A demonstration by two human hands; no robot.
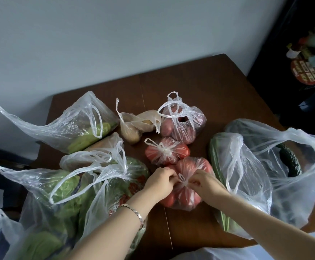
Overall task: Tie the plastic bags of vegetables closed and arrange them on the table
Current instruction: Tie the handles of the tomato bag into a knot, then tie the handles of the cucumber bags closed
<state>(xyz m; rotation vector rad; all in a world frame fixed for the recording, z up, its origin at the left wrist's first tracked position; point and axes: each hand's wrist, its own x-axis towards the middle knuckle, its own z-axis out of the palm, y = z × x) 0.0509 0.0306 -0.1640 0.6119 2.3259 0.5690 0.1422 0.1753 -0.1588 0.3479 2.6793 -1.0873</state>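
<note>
Lower centre: tomato bag [188, 197] on table [190, 81], handles pinched between left hand [159, 182] and right hand [204, 182], both curled round the plastic at the knot [183, 183]. Likely hazards: thin film tearing under a hard pull; slack knot slipping; tomatoes rolling against the tied bag [165, 151] just above.

On the worktop [199, 87] the near tomato bag [187, 196] lies at centre, with the left hand [158, 182] on its 9 o'clock side and the right hand [206, 182] on its 3 o'clock side. A knotted tomato bag [167, 151] touches it at 12 o'clock, and a bag of round produce [184, 126] lies behind that. The potato bag [134, 126] lies at 11, the greens bag [81, 128] at 10 and the cabbage bag [62, 184] at 8. A long-vegetable bag [233, 166] lies at 3, with the cucumber bag [288, 162] beyond it.
</note>
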